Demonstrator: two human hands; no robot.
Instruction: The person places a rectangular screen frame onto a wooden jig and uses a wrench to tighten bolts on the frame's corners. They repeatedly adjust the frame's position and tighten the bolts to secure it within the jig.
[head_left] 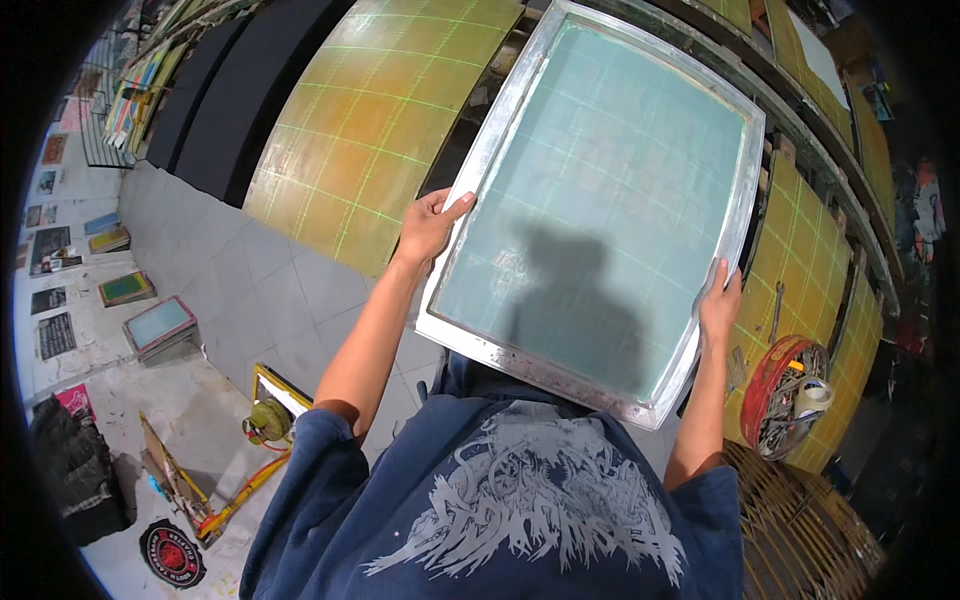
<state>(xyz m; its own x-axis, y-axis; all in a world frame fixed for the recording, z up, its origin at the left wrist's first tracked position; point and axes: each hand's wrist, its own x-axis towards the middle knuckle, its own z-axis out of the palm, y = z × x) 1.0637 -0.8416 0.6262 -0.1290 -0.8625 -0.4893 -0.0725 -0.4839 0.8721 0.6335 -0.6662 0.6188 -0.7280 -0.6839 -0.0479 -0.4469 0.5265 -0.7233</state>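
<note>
Screen-printing frame (600,200), a big rectangle of pale metal with teal-green mesh stretched across it, is held up in the air in front of the person, tilted, above the row of printing boards. A shadow of a head and shoulders falls on its mesh. The left hand (428,228) grips the frame's left rail, thumb lying over the top of the metal and fingers curled under it, so the grip is closed on the rail. The right hand (720,305) has the opposite rail near the lower right corner, fingers wrapped around the outer edge, closed on it as well. Both forearms reach up from a dark blue shirt (500,500) with a pale grey print.

Beneath and beyond the frame runs a yellow-green board (380,120) ruled with a bright grid, and more boards of the same kind (800,270) continue to the right along a curved rail. Two dark flat panels (230,100) lie to the left of the first board. The grey tiled floor (250,290) shows below them.

A woven wicker piece (800,520) sits at the lower right, and just above it a round red tin (785,395) stands on edge, full of tools and a roll of tape. On the floor to the left lie a small framed screen (160,325), a smaller green one (127,288), and a yellow-framed stand (270,395).
</note>
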